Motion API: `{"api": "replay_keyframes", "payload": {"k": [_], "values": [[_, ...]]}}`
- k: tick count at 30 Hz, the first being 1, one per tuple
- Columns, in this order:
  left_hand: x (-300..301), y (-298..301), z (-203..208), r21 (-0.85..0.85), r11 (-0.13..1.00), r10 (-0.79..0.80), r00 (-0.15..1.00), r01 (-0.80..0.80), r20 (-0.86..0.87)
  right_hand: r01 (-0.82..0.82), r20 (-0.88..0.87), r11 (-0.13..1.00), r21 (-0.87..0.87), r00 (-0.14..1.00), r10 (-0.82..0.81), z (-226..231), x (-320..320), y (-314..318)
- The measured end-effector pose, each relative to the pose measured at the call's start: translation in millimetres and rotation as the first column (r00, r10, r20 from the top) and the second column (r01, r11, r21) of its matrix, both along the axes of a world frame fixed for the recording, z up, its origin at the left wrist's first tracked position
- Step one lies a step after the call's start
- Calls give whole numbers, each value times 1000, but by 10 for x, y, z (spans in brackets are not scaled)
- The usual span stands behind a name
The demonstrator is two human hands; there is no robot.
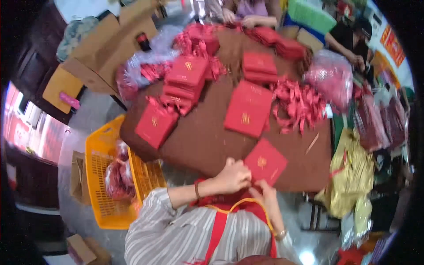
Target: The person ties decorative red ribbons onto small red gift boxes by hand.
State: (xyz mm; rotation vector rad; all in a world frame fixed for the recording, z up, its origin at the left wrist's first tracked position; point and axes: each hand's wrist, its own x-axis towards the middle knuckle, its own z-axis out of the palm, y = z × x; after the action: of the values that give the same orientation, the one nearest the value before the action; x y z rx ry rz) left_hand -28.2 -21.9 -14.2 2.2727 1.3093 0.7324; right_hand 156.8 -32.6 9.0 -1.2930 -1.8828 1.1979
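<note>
A flat red square piece with a gold emblem (266,162) lies tilted at the front edge of the brown-covered table (198,145). My right hand (266,196) pinches its lower corner, close to my body. Beside its left corner my left hand (236,177) is closed in a fist; what is inside the fingers is hidden. Just beyond lies a stack of similar red pieces (249,108), with a smaller stack (259,66) behind it. To its right is a heap of loose red ribbons (297,106).
More red stacks (187,73) and a single pile (155,123) sit on the table's left. A yellow plastic crate (106,212) holds wrapped red bundles. Clear-wrapped red goods (329,77) and a gold bag (351,176) are at the right. Other people work across the table.
</note>
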Motion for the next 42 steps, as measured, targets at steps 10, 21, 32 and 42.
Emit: {"api": "replay_keyframes", "payload": {"k": [10, 21, 32, 42], "values": [[-106, 231, 197, -504, 849, -197, 980, 157, -25, -98, 15, 993, 70, 995, 97, -19, 2, -2], [-156, 510, 349, -806, 528, -183, 963, 267, 199, -199, 47, 939, 281, 980, 193, 175, -85, 126], [-45, 242, 413, -349, 915, 282, 939, -201, 198, -449, 86, 824, 345, 890, 449, 130, 32, 114], [-105, 886, 1221, -129, 973, 230, 718, -193, 657, -383, -128, 903, 197, 903, 411, 403, -42, 336]]}}
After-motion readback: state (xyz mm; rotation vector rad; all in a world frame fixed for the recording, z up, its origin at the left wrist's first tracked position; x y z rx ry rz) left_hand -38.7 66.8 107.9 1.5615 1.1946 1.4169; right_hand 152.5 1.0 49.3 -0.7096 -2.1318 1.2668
